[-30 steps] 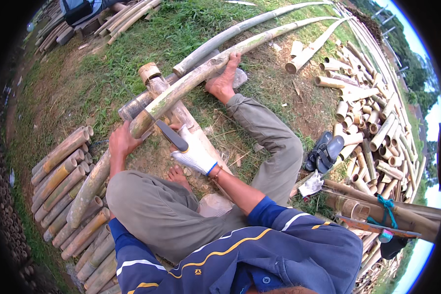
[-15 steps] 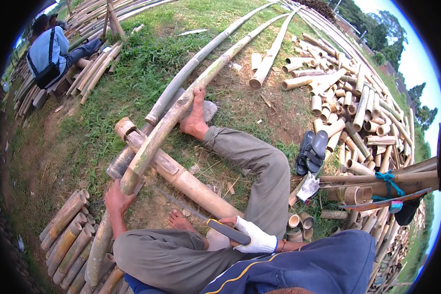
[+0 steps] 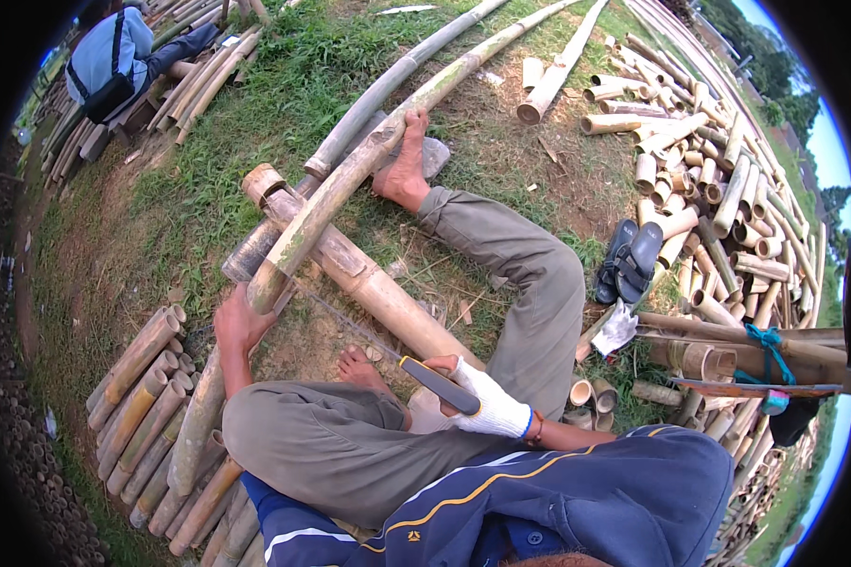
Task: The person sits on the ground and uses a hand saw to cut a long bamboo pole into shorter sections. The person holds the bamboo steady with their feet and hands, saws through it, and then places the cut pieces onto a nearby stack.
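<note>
My bare left hand (image 3: 243, 326) is closed around a long bamboo pole (image 3: 350, 163) at its near part. In my right hand (image 3: 490, 397), which wears a white knit glove, is a handsaw (image 3: 440, 386) with a black and yellow handle. Its thin blade runs up and left to the pole's side, just beyond my left hand; the blade's far end is hidden. Beneath the pole lies a thick bamboo support (image 3: 388, 298), set crosswise. My bare foot (image 3: 407, 168) presses on the pole farther out.
Cut bamboo pieces (image 3: 147, 378) are stacked at the left, with a larger heap (image 3: 700, 180) at the right. Black sandals (image 3: 628, 260) and a white glove (image 3: 617, 326) lie on the grass. Bamboo poles with blue cord (image 3: 766, 350) jut in from the right. A person (image 3: 109, 61) sits far left.
The whole view has shifted, so things sit farther right and mostly higher close by. Slightly less saw blade shows between handle and pole. Both hands keep their holds.
</note>
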{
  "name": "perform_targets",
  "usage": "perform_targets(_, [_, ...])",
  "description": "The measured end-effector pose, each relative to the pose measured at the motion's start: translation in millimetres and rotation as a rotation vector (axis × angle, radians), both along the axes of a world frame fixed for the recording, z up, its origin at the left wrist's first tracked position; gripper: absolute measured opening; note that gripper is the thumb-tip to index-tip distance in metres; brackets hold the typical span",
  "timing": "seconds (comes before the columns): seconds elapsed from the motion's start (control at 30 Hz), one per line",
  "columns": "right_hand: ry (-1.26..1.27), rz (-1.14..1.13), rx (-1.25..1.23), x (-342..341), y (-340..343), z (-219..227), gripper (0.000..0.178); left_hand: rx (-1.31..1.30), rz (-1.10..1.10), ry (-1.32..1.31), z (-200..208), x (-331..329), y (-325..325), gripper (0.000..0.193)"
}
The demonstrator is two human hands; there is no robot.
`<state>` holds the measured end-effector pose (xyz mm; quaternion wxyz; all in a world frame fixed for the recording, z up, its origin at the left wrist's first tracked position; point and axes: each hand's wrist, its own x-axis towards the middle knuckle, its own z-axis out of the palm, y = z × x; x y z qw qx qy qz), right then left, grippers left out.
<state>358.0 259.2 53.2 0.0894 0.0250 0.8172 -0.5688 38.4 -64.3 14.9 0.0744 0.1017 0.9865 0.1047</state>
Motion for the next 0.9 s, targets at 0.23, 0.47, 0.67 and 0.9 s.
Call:
perform_targets(0.23, [0.05, -0.053, 0.014, -99.3, -33.3, -29.5, 0.061, -0.059, 0.001, -0.05, -16.8, -7.7, 13.0, 0.077])
perform_targets(0.47, [0.368, -0.053, -0.025, -211.1, -82.2, -54.4, 0.06, -0.024, -0.014, -0.021, -11.6, -13.0, 1.2, 0.081])
perform_targets(0.67, [0.007, -0.059, 0.06, 29.6, 6.4, -20.1, 0.065, 0.006, -0.009, -0.016, -20.0, -10.9, -6.0, 0.08])
perform_targets(0.9, [0.28, -0.025, -0.066, -150.4, -59.2, -53.5, 0.058, -0.025, 0.009, -0.028, -21.4, -1.0, -8.0, 0.074])
